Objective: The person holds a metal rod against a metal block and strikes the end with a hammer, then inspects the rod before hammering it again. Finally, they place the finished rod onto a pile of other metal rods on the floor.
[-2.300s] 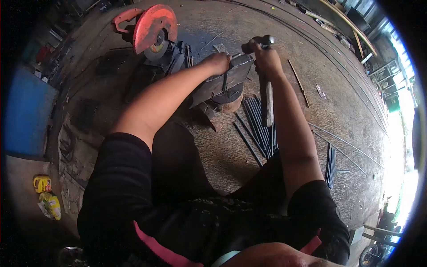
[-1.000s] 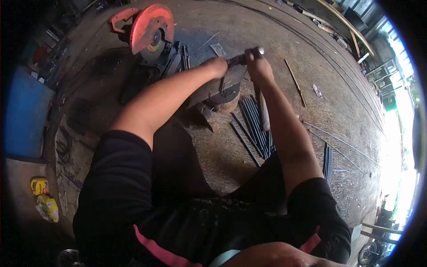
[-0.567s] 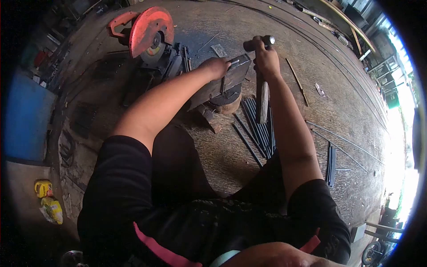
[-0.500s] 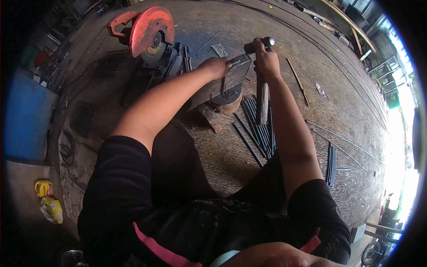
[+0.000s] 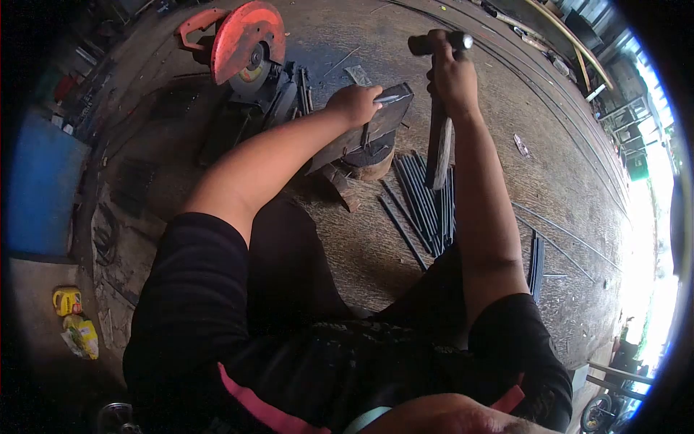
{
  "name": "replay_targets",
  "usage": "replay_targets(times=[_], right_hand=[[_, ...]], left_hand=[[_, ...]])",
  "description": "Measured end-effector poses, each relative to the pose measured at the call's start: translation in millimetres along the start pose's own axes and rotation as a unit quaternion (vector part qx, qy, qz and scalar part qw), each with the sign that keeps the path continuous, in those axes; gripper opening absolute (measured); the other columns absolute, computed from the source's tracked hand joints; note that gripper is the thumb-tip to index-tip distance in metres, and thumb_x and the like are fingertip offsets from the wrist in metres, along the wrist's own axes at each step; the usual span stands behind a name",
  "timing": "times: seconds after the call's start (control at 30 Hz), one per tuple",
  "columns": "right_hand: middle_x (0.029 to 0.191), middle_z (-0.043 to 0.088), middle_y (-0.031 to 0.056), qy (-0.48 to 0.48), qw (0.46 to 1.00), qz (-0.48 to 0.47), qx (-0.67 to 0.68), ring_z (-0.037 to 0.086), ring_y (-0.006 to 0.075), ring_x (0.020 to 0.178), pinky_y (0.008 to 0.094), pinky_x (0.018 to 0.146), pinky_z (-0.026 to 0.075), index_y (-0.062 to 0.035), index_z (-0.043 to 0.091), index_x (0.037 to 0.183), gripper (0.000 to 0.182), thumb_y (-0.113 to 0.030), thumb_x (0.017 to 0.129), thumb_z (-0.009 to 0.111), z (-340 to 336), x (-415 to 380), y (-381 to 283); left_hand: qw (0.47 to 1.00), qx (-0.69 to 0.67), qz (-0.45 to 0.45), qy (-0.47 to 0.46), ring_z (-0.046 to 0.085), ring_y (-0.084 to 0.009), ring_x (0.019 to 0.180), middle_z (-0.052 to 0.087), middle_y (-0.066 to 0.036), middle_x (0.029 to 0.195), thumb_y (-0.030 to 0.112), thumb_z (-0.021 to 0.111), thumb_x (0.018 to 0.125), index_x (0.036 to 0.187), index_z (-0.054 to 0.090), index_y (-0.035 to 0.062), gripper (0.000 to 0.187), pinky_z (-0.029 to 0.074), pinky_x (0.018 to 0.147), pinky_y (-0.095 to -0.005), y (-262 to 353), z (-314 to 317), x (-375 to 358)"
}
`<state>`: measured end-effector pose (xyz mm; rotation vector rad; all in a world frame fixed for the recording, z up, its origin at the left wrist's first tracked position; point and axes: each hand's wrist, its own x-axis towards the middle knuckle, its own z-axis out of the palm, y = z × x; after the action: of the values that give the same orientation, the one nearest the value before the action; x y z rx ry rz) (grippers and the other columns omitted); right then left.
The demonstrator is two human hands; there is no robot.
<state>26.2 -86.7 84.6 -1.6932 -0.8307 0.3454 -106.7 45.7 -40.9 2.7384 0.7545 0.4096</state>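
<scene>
My right hand (image 5: 455, 85) is wrapped round a hammer (image 5: 443, 145) close under its steel head, with the wooden handle hanging down toward me. The head is raised up and to the right of a dark flat metal plate (image 5: 394, 114), apart from it. My left hand (image 5: 354, 106) is closed at the plate's upper edge, on a short grey metal rod (image 5: 390, 98) that lies along it; the fingers hide part of the rod. Under the plate stands a wooden stump (image 5: 374, 168) with dark metal on top.
An orange cut-off saw (image 5: 249, 43) stands left of the stump. Several dark metal bars (image 5: 423, 199) lie in front of it, and another bundle of bars (image 5: 536, 264) lies at the right. A yellow container (image 5: 67, 301) is at the far left, near a blue panel (image 5: 43, 188).
My right hand has lifted the hammer up and to the right, away from the plate's end. My left hand has kept its grip, with little movement.
</scene>
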Motion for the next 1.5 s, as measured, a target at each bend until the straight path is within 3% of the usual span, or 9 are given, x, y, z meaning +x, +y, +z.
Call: replay_targets(times=[0.17, 0.53, 0.6, 0.63, 0.83, 0.93, 1.17, 1.27, 1.5], right_hand=[[0.098, 0.065, 0.0264, 0.051, 0.965, -0.088, -0.242, 0.063, 0.0400, 0.097, 0.0429, 0.083, 0.049, -0.0008, 0.062, 0.106, 0.058, -0.054, 0.090, 0.047, 31.9, 16.7, 77.4], [0.086, 0.067, 0.0253, 0.025, 0.999, -0.016, -0.022, 0.066, 0.0390, 0.084, 0.0431, 0.073, 0.051, -0.0032, 0.065, 0.102, 0.052, -0.051, 0.092, 0.047, -2.9, -2.1, -18.2], [0.059, 0.055, 0.0056, 0.056, 0.989, -0.117, 0.065, 0.057, 0.0134, 0.050, 0.0303, 0.043, 0.044, -0.0007, 0.063, 0.096, 0.052, -0.051, 0.093, 0.050, 0.8, -9.2, -23.8], [0.090, 0.064, 0.0294, 0.091, 0.990, -0.096, -0.040, 0.064, 0.0427, 0.090, 0.0458, 0.077, 0.050, -0.0018, 0.063, 0.100, 0.050, -0.049, 0.092, 0.048, 8.6, 9.9, 2.7], [0.103, 0.065, 0.0247, -0.050, 0.963, -0.037, -0.262, 0.060, 0.0426, 0.102, 0.0447, 0.089, 0.046, -0.0063, 0.061, 0.116, 0.059, -0.056, 0.088, 0.046, 34.5, 14.5, 78.9], [0.068, 0.059, 0.0098, -0.113, 0.982, 0.081, -0.131, 0.060, 0.0174, 0.060, 0.0330, 0.054, 0.049, -0.0041, 0.064, 0.108, 0.059, -0.057, 0.090, 0.047, 12.0, 12.5, 43.7], [0.056, 0.054, 0.0039, 0.049, 0.995, -0.075, 0.049, 0.057, 0.0142, 0.050, 0.0304, 0.048, 0.046, 0.0010, 0.061, 0.086, 0.057, -0.055, 0.089, 0.052, 2.4, 4.9, -10.6], [0.105, 0.063, 0.0267, -0.007, 0.979, -0.005, -0.203, 0.059, 0.0427, 0.105, 0.0473, 0.089, 0.046, -0.0004, 0.063, 0.105, 0.055, -0.051, 0.091, 0.046, 24.0, 14.3, 49.5], [0.107, 0.062, 0.0286, -0.075, 0.970, 0.053, -0.223, 0.057, 0.0430, 0.108, 0.0465, 0.092, 0.044, -0.0019, 0.061, 0.114, 0.065, -0.059, 0.088, 0.044, 15.5, 14.6, 40.5]], left_hand=[[1.000, 0.000, -0.010, 0.008, 0.063, -0.0390, 0.088, 0.066, -0.018, 0.093, 0.029, 0.062, 0.086, 0.107, 0.060, 0.0076, 0.030, 0.049, 0.074, -0.0491, 2.4, 0.9, 0.5], [0.999, -0.002, 0.001, 0.035, 0.062, -0.0412, 0.086, 0.065, -0.020, 0.087, 0.030, 0.062, 0.086, 0.103, 0.058, 0.0073, 0.029, 0.048, 0.072, -0.0510, 1.3, -8.2, -3.9], [0.999, -0.009, 0.009, 0.035, 0.062, -0.0416, 0.085, 0.064, -0.021, 0.085, 0.030, 0.062, 0.085, 0.103, 0.059, 0.0075, 0.028, 0.048, 0.072, -0.0511, 0.1, -5.9, -3.1], [0.999, -0.005, 0.006, 0.034, 0.062, -0.0415, 0.085, 0.065, -0.021, 0.085, 0.030, 0.062, 0.085, 0.102, 0.059, 0.0078, 0.028, 0.048, 0.072, -0.0510, 0.9, -5.6, -2.3], [0.998, 0.054, -0.029, 0.002, 0.063, -0.0393, 0.089, 0.065, -0.019, 0.092, 0.031, 0.061, 0.086, 0.102, 0.061, 0.0101, 0.027, 0.049, 0.075, -0.0490, 7.5, -7.6, 3.4], [0.999, 0.040, -0.008, 0.027, 0.063, -0.0415, 0.085, 0.065, -0.021, 0.087, 0.032, 0.060, 0.087, 0.103, 0.059, 0.0092, 0.028, 0.049, 0.072, -0.0504, 2.2, 2.2, 0.6], [0.999, -0.025, -0.013, 0.026, 0.061, -0.0447, 0.082, 0.063, -0.023, 0.083, 0.031, 0.059, 0.088, 0.092, 0.054, 0.0033, 0.029, 0.046, 0.070, -0.0528, 0.7, -3.1, 1.0], [0.999, -0.017, 0.000, 0.032, 0.061, -0.0443, 0.085, 0.063, -0.024, 0.085, 0.032, 0.057, 0.089, 0.093, 0.054, 0.0032, 0.030, 0.046, 0.072, -0.0529, -6.4, 7.6, 6.4], [1.000, -0.021, -0.008, 0.012, 0.060, -0.0446, 0.086, 0.063, -0.023, 0.086, 0.035, 0.055, 0.090, 0.094, 0.056, 0.0023, 0.033, 0.046, 0.074, -0.0525, -2.0, 2.7, 4.6]])
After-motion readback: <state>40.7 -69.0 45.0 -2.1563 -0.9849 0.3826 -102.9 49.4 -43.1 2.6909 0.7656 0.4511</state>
